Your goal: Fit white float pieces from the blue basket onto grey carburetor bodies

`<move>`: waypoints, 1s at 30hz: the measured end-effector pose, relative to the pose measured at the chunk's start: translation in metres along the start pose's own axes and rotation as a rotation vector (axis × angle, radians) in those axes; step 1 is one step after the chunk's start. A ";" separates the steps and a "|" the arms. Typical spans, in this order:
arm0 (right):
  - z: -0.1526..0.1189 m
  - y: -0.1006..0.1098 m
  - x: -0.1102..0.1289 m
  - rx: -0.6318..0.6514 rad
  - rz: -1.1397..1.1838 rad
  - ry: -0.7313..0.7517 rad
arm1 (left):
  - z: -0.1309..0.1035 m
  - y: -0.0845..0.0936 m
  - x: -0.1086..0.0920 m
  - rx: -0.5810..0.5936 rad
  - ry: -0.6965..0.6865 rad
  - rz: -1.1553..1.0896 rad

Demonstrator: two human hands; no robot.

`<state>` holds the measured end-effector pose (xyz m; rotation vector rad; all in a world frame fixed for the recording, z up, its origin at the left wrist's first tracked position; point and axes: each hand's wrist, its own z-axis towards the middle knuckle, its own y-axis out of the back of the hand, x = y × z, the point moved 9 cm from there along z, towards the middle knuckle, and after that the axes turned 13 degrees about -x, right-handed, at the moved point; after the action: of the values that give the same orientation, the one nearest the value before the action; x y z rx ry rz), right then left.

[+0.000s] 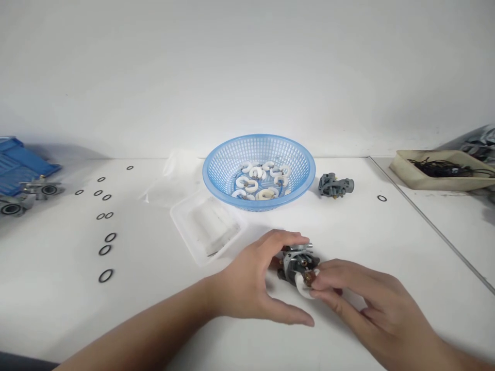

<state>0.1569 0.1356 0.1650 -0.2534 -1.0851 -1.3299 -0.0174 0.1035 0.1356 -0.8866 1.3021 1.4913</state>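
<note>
The right hand pinches a white float, probably light, best held edgewise, while the left hand, thumb spread wide, seemingly steadies the rigid carburetor.

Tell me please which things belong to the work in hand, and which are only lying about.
Apparently in the work:
grey metal part, touched by left fingers
white curved plastic piece, in right fingers
round blue mesh basket of similar pieces

Probably lying about:
shallow white plastic tray
thin black rings
beige plastic box
</note>
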 end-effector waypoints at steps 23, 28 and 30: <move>0.002 -0.007 -0.008 0.129 -0.001 -0.071 | -0.001 0.006 -0.032 -0.192 -0.401 0.033; 0.007 -0.007 -0.003 0.112 0.016 -0.076 | -0.004 0.005 -0.035 -0.230 -0.479 0.047; 0.007 -0.007 -0.004 0.115 0.024 -0.088 | -0.004 0.004 -0.036 -0.229 -0.499 0.059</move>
<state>0.1479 0.1405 0.1625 -0.2414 -1.2248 -1.2397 -0.0109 0.0933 0.1696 -0.5631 0.8081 1.7909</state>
